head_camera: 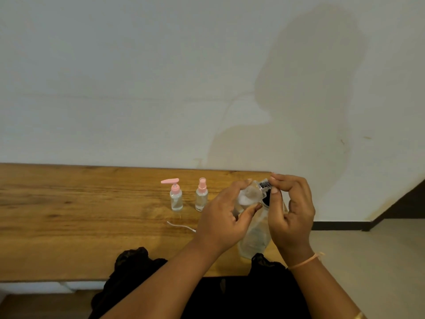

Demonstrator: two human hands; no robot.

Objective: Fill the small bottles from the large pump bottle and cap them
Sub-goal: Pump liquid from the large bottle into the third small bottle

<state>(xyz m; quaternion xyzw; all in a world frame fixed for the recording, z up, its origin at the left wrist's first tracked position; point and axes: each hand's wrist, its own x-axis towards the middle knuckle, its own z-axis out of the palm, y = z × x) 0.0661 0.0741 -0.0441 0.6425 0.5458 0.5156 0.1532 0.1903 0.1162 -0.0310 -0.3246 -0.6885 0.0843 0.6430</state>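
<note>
My left hand (226, 215) grips a small clear jar (248, 195) tilted on its side above the table's right end. My right hand (291, 217) pinches a black-and-silver part (266, 192) at the jar's mouth; whether it is a lid or the pump head I cannot tell. Below both hands stands the large clear bottle (254, 240), mostly hidden by them. Left of my hands stand two small clear bottles: one with a pink pump top (176, 196), one with a pink spray cap (201, 195), both capped and upright.
A thin white tube (181, 226) lies on the wooden table (80, 215) in front of the small bottles. A white wall runs close behind the table. The table's right edge is just past my right hand, with floor beyond. Black clothing covers the near edge.
</note>
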